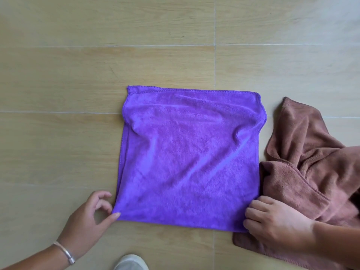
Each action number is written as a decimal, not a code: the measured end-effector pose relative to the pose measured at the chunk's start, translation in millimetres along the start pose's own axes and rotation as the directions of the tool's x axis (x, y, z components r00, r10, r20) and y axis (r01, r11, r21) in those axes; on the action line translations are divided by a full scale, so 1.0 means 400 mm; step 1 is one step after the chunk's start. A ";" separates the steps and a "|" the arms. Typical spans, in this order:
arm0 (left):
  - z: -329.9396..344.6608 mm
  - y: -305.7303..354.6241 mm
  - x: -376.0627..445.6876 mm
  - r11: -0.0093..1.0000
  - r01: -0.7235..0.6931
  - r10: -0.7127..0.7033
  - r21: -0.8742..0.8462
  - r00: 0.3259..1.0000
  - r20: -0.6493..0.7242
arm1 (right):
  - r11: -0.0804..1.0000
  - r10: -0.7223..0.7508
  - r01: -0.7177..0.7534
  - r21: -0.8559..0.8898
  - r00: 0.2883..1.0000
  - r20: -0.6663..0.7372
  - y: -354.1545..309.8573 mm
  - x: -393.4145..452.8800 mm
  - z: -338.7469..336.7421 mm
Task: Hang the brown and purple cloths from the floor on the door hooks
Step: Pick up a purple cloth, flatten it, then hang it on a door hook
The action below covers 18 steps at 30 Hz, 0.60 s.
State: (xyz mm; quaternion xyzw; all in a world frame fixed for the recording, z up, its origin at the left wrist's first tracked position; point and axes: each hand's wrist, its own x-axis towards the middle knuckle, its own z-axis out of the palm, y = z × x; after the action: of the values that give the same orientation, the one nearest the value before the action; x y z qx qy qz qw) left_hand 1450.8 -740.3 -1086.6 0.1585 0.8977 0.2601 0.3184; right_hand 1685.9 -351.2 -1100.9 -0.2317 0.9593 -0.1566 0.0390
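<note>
Currently the purple cloth (190,154) is spread nearly flat on the tiled floor (78,75), straight ahead of the person, with its two near corners lying just at the hands. The left hand (88,217) is held at the near left corner; its thumb tip touches the cloth's edge while the fingers are loosely curled above the floor, and nothing is seen to be gripped yet. The right hand (276,219) is set on the near right corner with its fingers curled down onto the fabric; whether the corner is actually pinched cannot be told, since the fingertips are hidden.

The brown cloth (309,172) lies crumpled just to the right, touching the purple cloth's right edge and partly under the right hand and forearm. It is therefore nearer the right hand, and well apart from the left.

The coming lift is judged to turn on the near edge of the purple cloth, which runs left to right between the two hands, so both corners can be raised together. Brown fabric under the right hand could be caught up with the corner. A bracelet (65,252) is worn on the left wrist, and a shoe tip (130,263) shows at the bottom edge. No door hooks are in view.
</note>
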 end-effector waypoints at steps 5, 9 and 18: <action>-0.001 -0.008 0.027 0.793 -0.491 0.498 0.361 0.863 0.080 | 0.999 0.013 -0.008 -0.050 0.996 0.092 0.000 -0.001 0.003; -0.003 -0.008 0.055 0.524 -0.721 0.633 0.454 0.686 0.359 | 0.999 0.026 -0.024 -0.042 0.998 0.065 -0.006 -0.006 0.014; -0.037 0.084 0.058 0.477 -0.706 0.586 0.524 0.699 0.409 | 0.974 0.225 -0.221 -0.051 0.968 0.107 -0.058 0.011 -0.067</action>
State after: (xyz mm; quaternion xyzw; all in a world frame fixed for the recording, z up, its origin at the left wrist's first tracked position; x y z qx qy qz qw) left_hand 1427.9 -707.9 -1069.0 0.6070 0.7695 0.0194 0.1975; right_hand 1687.8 -365.2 -1068.0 -0.1315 0.9784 -0.1194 0.1055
